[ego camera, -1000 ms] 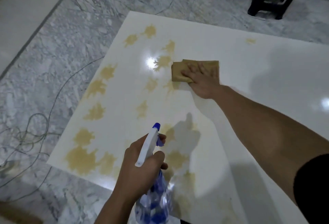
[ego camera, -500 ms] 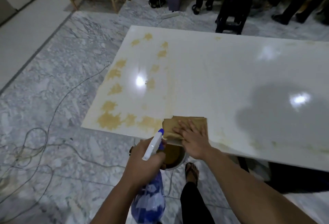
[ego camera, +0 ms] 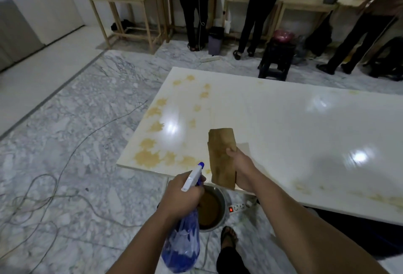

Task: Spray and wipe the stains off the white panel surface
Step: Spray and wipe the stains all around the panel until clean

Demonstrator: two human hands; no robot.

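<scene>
Brown cloth (ego camera: 221, 156) (folded) — pinched by right hand (ego camera: 242, 166).

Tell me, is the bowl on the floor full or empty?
Not empty: the bowl holds brown liquid, its surface sitting below the rim.

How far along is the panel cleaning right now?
Roughly half. The right side of the white panel looks mostly clean, with faint smears near its front edge. The right hand holds the brown cloth lifted off the surface; the left hand grips the spray bottle. The yellow stains on the left end are left.
</scene>
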